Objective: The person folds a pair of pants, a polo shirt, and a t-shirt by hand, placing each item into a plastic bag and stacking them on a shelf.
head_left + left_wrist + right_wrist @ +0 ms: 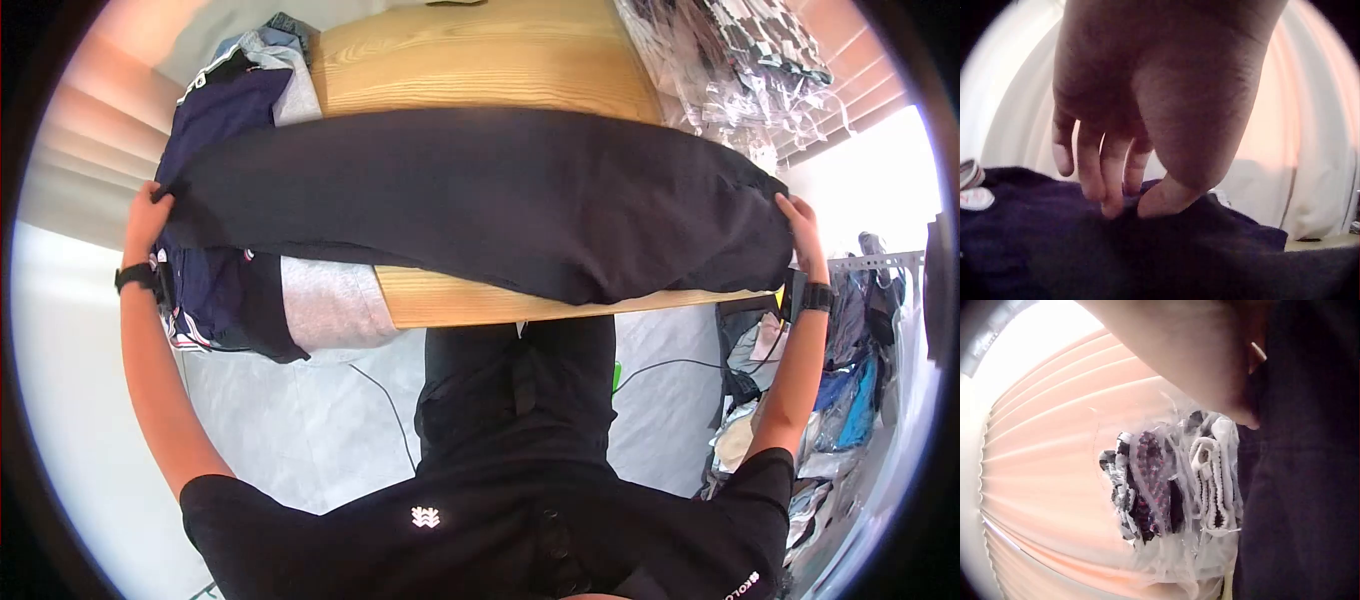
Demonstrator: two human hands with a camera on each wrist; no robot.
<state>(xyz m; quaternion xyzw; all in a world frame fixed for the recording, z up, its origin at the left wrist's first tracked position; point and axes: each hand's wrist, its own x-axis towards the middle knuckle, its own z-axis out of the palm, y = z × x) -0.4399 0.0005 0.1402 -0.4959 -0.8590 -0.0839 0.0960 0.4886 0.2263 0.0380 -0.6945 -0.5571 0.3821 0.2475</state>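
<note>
A long black garment (470, 190) is stretched sideways across the wooden table (480, 60). At its left end, the left hand (148, 215) pinches the cloth; in the left wrist view the thumb and fingertips of that hand (1147, 125) meet on dark fabric (1085, 250). The right hand (803, 228) grips the opposite end at its upper corner. In the right wrist view, the black cloth (1304, 475) hangs beside the right hand (1197, 356), whose fingertips are mostly hidden.
Navy and grey clothes (335, 300) lie piled at the table's left side, partly under the black garment. Plastic-bagged clothes (770, 50) sit at the back right. More bagged clothing (850, 390) is heaped at the right, below table level. Cables (385, 400) run over the floor.
</note>
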